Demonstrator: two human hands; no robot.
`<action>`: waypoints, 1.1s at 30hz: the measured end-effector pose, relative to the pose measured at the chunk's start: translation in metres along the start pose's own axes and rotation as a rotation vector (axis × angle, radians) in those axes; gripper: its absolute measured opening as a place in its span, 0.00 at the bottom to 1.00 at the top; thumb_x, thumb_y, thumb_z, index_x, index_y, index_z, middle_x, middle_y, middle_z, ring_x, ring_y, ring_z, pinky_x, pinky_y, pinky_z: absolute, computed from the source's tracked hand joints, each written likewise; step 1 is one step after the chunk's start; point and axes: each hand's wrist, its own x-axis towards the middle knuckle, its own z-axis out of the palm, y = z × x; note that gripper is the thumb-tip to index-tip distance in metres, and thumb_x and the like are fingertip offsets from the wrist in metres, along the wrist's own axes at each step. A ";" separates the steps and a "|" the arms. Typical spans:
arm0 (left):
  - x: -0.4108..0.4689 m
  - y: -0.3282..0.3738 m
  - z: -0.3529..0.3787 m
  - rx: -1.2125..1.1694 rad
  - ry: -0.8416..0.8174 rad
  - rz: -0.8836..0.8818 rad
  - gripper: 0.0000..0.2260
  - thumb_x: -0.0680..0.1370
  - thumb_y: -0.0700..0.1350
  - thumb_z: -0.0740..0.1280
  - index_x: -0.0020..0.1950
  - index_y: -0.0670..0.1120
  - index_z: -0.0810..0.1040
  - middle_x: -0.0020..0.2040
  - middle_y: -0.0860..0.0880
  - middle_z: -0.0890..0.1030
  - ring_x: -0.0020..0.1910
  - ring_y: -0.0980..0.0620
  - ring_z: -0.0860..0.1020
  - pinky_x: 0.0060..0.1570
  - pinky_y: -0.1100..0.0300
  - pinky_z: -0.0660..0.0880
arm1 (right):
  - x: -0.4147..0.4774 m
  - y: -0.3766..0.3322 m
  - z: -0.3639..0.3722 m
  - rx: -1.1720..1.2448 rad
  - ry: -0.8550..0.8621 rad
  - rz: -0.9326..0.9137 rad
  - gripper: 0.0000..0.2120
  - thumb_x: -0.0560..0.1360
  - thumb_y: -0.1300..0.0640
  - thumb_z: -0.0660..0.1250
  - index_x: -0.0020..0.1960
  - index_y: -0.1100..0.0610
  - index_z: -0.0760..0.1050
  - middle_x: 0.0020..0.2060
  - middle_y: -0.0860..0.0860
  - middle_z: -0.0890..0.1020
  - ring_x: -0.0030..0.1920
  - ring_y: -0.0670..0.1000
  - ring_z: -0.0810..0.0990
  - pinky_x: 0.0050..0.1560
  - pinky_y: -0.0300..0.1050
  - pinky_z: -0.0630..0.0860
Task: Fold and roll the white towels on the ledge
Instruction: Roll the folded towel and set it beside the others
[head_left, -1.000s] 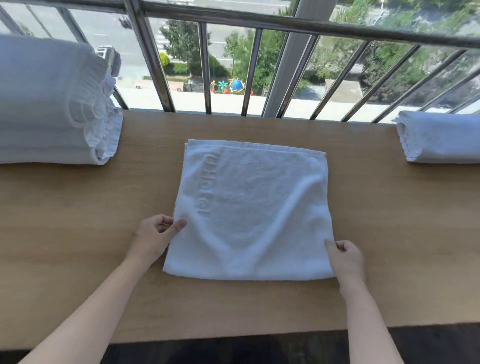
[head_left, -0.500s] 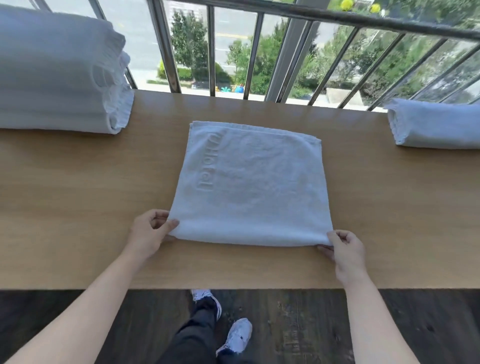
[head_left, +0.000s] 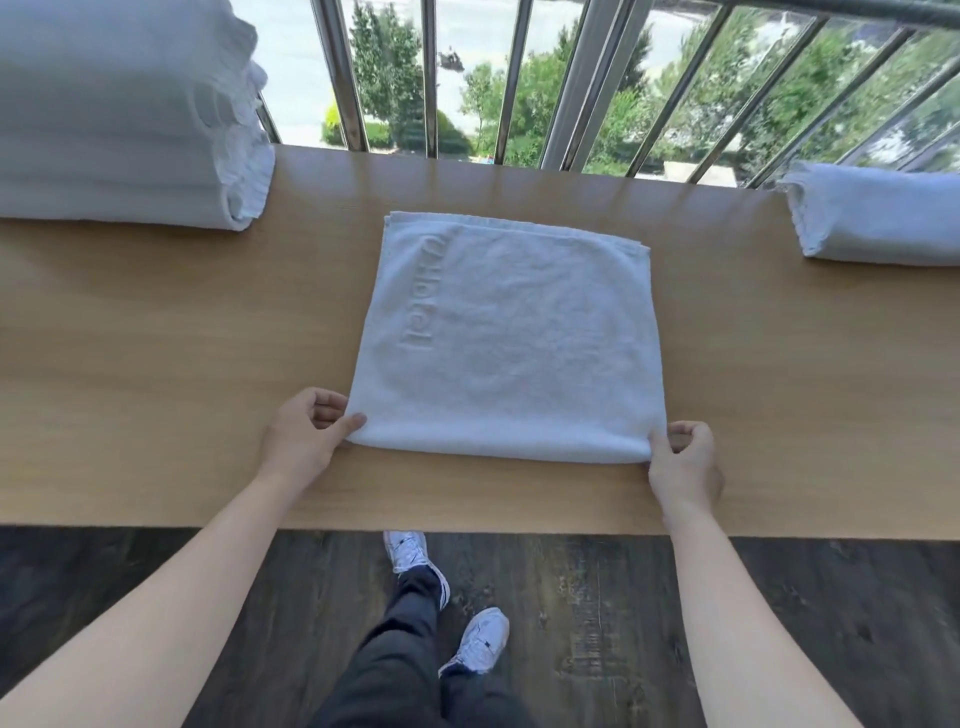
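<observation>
A folded white towel lies at the middle of the table, embossed "Hotel" along its left side, after what may be a "U". The left hand and right hand each pinch a near corner, fingers curled.

The folded towel lies on the bench in the middle of the frame. A pile of towels sits at the upper left and a rolled towel at the upper right, both on the bench. The railing stands behind, along the top. The left hand holds the folded towel's lower left corner, the right hand its lower right.
</observation>
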 end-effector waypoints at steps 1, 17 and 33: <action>0.001 0.003 -0.001 0.028 0.009 0.002 0.12 0.72 0.47 0.79 0.49 0.50 0.78 0.46 0.52 0.82 0.43 0.54 0.79 0.39 0.65 0.71 | 0.002 -0.003 0.000 -0.080 -0.008 -0.007 0.10 0.78 0.54 0.67 0.58 0.55 0.73 0.55 0.53 0.77 0.52 0.57 0.77 0.53 0.51 0.74; 0.058 0.064 0.119 0.682 -0.160 0.801 0.23 0.83 0.49 0.56 0.78 0.45 0.65 0.80 0.47 0.62 0.80 0.47 0.56 0.78 0.47 0.54 | -0.031 -0.102 0.135 -0.586 -0.267 -0.789 0.26 0.83 0.49 0.51 0.80 0.50 0.58 0.80 0.50 0.55 0.80 0.53 0.49 0.78 0.55 0.41; 0.062 0.123 0.183 0.765 -0.165 0.700 0.27 0.82 0.55 0.52 0.78 0.44 0.64 0.82 0.44 0.57 0.81 0.38 0.49 0.78 0.42 0.47 | 0.081 -0.128 0.114 -0.540 -0.242 -0.738 0.27 0.82 0.53 0.49 0.81 0.49 0.52 0.81 0.49 0.50 0.81 0.53 0.46 0.79 0.54 0.38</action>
